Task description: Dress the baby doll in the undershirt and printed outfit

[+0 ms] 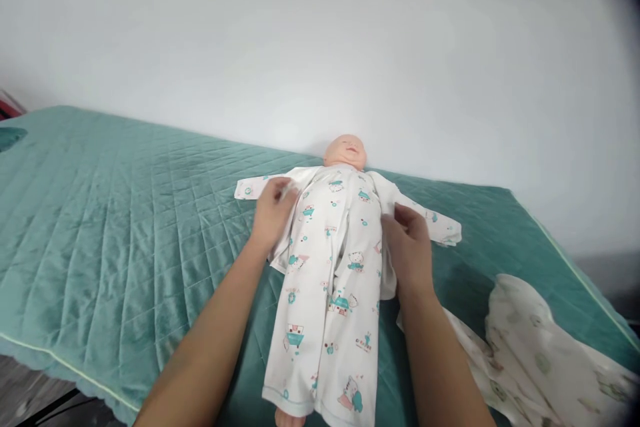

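Note:
A baby doll [345,152] lies on its back with its head by the wall and its arms spread. It wears a white printed baby shirt [443,228] with long sleeves. White printed baby trousers [340,293] lie along its front from the chest down, and one foot [290,419] shows below a leg cuff. At the doll's side on the left of the view, my left hand [273,213] is closed, its slightly blurred fingertips on the shirt's edge. My right hand [411,247] has its fingers curled in at the opposite side, against the shirt beside the trousers; its fingertips are partly hidden.
A green quilted cover [150,213] spreads over the bed-like surface. White printed cloth [540,353] lies crumpled at the lower right, partly behind my right forearm. A white wall [320,47] rises behind the doll's head. The cover's front edge shows at the lower left.

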A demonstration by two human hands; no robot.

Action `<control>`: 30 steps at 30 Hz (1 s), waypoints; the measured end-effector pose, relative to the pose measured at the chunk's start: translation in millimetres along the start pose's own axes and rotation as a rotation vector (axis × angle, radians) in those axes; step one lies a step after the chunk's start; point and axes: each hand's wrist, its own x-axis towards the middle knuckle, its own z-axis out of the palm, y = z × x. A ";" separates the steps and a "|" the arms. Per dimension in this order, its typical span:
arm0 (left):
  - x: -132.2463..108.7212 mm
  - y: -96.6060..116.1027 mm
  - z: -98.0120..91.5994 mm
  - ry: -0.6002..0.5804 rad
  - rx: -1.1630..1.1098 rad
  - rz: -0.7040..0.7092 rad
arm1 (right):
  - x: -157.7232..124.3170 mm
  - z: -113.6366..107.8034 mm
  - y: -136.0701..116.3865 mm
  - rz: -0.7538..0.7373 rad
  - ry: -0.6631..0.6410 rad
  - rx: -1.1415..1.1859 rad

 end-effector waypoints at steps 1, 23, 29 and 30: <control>-0.5 -2.0 4.9 -0.086 0.076 0.065 | -2.1 3.9 -1.0 -0.013 -0.029 -0.052; 12.0 -13.6 -25.4 -0.160 0.943 0.039 | 30.5 -30.6 18.2 -0.213 0.129 -0.722; 14.1 -7.9 -12.7 -0.197 0.882 0.411 | 24.8 -7.3 7.8 -0.568 0.054 -0.841; 17.6 -5.8 -8.4 -0.239 0.851 0.436 | 26.7 -2.8 6.1 -0.588 0.012 -0.856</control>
